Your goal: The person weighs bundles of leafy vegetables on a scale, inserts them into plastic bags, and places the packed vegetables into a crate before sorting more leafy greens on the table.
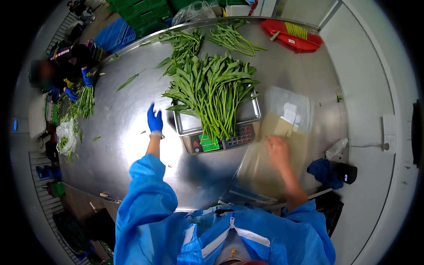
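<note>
My left hand [154, 120], in a blue glove, is raised over the table with fingers apart and nothing in it. To its right stands a digital scale [238, 136] with a metal tray [190, 125]. A large bunch of leafy green stems [212, 90] lies on the tray, its cut ends hanging over the scale's display and keypad. My right hand [278, 150], bare, is over a stack of clear plastic bags [260, 170] right of the scale. Its fingers are blurred, and I cannot tell whether they grip a bag. White labels [289, 112] show on the bags' upper part.
More green stems [232, 39] lie at the table's back, near a red basket [293, 39]. A dark blue cloth [326, 173] and a black device [346, 173] sit at the right edge. At far left, a person's blue-gloved hands [87, 78] handle greens beside a plastic bag [65, 134].
</note>
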{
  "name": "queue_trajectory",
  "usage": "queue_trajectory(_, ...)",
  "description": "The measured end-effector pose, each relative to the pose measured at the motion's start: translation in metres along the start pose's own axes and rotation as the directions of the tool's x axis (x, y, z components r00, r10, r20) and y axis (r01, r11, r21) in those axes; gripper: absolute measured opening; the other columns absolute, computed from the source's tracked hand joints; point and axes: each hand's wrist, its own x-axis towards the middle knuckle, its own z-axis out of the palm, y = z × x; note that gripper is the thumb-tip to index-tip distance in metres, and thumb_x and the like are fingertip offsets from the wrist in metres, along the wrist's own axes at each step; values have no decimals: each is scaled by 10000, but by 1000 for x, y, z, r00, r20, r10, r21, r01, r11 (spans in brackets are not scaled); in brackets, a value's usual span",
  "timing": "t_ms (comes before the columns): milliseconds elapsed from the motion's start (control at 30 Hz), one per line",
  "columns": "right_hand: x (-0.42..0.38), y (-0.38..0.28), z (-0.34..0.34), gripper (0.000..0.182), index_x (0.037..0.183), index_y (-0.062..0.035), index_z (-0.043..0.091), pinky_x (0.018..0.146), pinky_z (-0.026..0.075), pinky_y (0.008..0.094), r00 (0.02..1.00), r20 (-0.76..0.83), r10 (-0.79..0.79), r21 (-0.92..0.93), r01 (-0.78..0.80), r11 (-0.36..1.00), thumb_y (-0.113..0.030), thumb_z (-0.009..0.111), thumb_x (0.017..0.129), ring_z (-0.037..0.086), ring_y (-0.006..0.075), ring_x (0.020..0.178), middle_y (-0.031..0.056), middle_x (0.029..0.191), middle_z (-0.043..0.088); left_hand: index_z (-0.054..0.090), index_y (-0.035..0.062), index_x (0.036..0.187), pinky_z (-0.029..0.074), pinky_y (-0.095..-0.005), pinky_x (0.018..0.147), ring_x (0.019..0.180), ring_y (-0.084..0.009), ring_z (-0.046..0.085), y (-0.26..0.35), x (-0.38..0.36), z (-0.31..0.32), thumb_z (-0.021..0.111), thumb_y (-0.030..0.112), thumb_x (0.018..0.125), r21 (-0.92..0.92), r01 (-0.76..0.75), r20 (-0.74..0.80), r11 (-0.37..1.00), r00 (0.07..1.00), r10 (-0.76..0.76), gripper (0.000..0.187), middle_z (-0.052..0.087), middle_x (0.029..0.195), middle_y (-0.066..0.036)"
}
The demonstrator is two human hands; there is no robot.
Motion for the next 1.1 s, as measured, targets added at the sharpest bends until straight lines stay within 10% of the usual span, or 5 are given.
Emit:
queue_trajectory(167,135,25,-21,185,1014,-14,641,640,492,320,968,-223,112,250,-54,967,-154,631,893,639,233,720,131,903,664,409,18,1388,252,-483,1096,1339,-407,327,-10,-149,-4,577,190,879,622,-28,45,782,999,0,563,367,1446,-231)
queue_trajectory(600,443,98,155,321,1080,-13,608,837,479,443,992,124,-9,-265,42,963,-217,675,842,599,359,988,153,1033,632,441,16,1376,202,-474,1121,1370,-390,293,32,-148,6,463,162,910,682,-4,50,731,998,-41,490,365,1466,-206)
queue_trajectory(933,340,4,26,289,1016,1,605,553,376,191,999,47,-18,615,-15,789,-59,756,778,439,20,616,-17,747,544,429,37,1389,251,-453,1103,1373,-362,314,33,-151,3,535,143,892,693,-22,40,721,999,-9,519,374,1463,-185)
queue_trajectory(1033,265,-34,-18,276,992,-6,615,529,372,207,999,52,2,627,-34,778,-55,764,765,431,31,579,-20,724,542,452,25,1367,348,-375,1048,1300,-277,424,-27,-165,8,542,47,895,8,125,-196,992,973,-121,481,432,1427,-138)
queue_trajectory(1100,220,-51,-37,243,940,-12,632,521,372,223,1000,-5,-14,565,14,825,-60,775,750,445,54,570,7,724,553,520,2,1276,431,-303,879,998,-159,527,72,-144,-3,547,-6,893,-27,162,-388,986,908,-160,385,558,1239,-91)
